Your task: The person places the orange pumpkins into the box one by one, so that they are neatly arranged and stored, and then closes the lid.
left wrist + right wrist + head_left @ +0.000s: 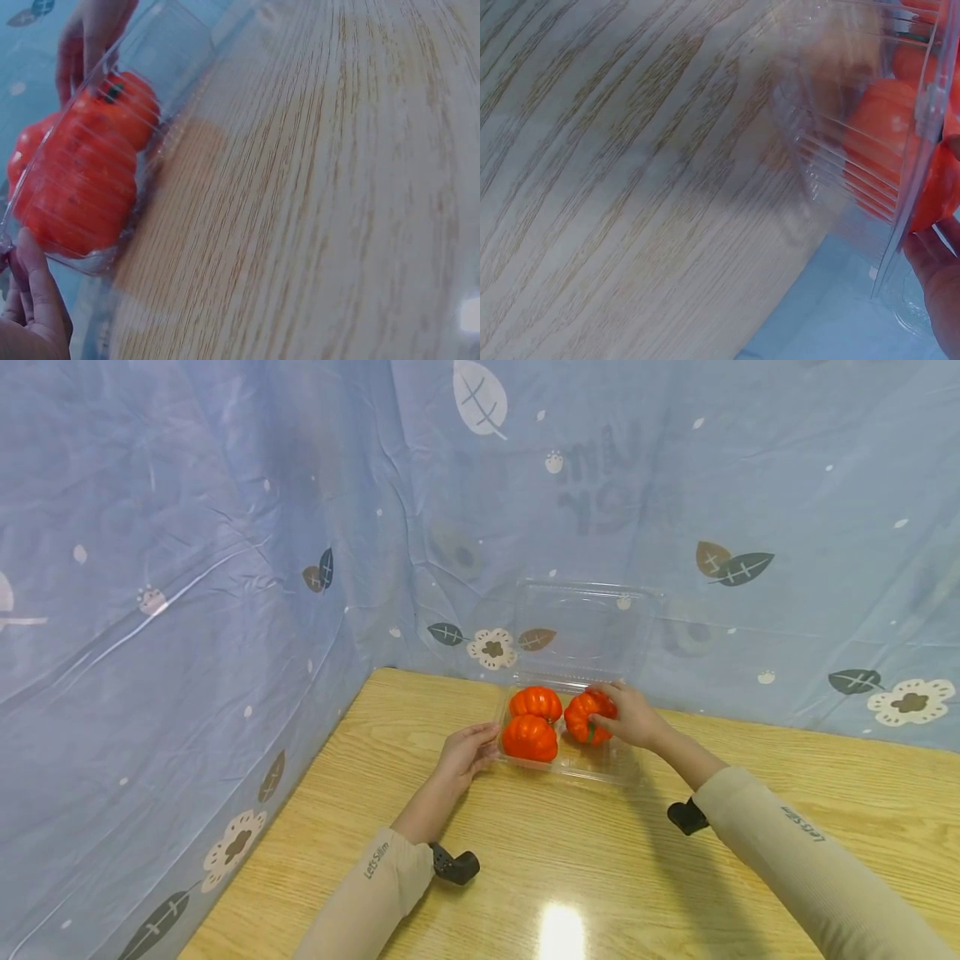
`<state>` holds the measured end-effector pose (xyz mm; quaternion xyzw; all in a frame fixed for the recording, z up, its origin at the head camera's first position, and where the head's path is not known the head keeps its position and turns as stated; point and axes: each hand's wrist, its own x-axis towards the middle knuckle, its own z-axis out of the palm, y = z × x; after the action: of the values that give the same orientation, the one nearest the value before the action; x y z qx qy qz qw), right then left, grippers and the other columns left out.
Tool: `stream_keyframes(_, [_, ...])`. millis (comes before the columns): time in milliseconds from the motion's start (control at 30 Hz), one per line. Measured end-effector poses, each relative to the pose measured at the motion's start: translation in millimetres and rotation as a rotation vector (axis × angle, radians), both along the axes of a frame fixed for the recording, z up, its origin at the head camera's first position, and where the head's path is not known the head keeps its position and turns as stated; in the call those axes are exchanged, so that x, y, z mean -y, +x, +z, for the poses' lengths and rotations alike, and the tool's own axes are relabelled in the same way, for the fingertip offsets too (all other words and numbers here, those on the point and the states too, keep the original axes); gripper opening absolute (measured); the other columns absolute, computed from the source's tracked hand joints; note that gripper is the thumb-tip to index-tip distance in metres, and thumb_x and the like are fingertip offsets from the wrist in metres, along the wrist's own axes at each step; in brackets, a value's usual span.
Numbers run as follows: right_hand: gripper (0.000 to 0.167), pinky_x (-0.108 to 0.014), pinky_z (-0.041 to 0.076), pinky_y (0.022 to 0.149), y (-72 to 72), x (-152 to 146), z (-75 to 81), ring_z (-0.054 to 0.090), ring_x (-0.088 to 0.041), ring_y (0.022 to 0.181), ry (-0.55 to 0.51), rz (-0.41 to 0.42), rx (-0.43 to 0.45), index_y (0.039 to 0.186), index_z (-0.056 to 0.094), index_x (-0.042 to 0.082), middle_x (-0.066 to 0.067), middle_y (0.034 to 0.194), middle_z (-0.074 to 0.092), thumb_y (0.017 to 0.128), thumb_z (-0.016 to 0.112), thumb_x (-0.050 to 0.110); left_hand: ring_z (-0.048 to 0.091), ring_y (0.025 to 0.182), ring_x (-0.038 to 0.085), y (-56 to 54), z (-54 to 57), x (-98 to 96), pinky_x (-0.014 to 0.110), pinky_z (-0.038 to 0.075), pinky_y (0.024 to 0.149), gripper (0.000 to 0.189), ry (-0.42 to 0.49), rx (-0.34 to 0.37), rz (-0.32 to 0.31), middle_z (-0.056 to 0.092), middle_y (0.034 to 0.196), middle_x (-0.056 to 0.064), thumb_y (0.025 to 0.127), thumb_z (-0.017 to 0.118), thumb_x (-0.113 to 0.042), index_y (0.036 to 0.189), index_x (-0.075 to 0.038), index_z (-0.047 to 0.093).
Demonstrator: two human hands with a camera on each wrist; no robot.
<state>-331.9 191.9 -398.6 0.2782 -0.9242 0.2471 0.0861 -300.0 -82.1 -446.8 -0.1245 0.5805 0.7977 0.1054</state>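
Note:
A clear plastic clamshell box (577,772) stands on the table with its lid (585,627) raised at the back. Two ribbed orange-red pumpkins (530,738) sit one behind the other in its left half. My right hand (628,717) grips a third pumpkin (588,718), with a green stem, in the right half, fingers over the far side and thumb on the near side. At the box's left edge, my left hand (467,753) pinches the rim between thumb and fingers, as the left wrist view shows near the box corner (90,262).
The wood-grain table (525,860) runs up to a blue patterned cloth (750,485) at the back and left. The raised lid stands close before the back cloth. Each wrist carries a black camera mount (455,865).

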Motion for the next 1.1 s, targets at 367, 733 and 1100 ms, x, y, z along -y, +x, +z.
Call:
stream_keyframes(367, [0.043, -0.059, 0.04, 0.093, 2.3, -3.6, 3.5, 0.047, -0.045, 0.111, -0.055, -0.009, 0.012, 0.122, 0.051, -0.005, -0.028, 0.118, 0.052, 0.085, 0.065, 0.011, 0.057, 0.062, 0.007, -0.9, -0.8, -2.0, 0.016, 0.052, 0.057, 0.029, 0.0, -0.009, 0.002, 0.061, 0.076, -0.003, 0.087, 0.064, -0.011, 0.112, 0.004, 0.06])
stream_keyframes(733, [0.032, -0.052, 0.049, 0.079, 13.1, -8.7, 15.5, 0.055, -0.041, 0.098, -0.015, 0.032, -0.005, 0.11, 0.059, -0.007, -0.023, 0.105, 0.06, 0.085, 0.065, 0.011, 0.057, 0.064, 0.008, 0.2, -1.2, -1.8, 0.015, 0.052, 0.057, 0.03, -0.009, -0.012, 0.01, 0.061, 0.077, -0.003, 0.088, 0.063, -0.012, 0.113, 0.003, 0.06])
stream_keyframes(1100, [0.019, -0.036, 0.055, 0.065, 23.3, -20.9, 27.0, 0.062, -0.027, 0.08, -0.008, 0.092, 0.04, 0.1, 0.062, -0.005, -0.013, 0.089, 0.065, 0.085, 0.063, 0.006, 0.056, 0.06, 0.007, 1.3, -0.6, -2.2, 0.015, 0.05, 0.051, 0.03, -0.008, -0.01, 0.009, 0.06, 0.073, -0.002, 0.087, 0.064, -0.012, 0.113, 0.003, 0.06])
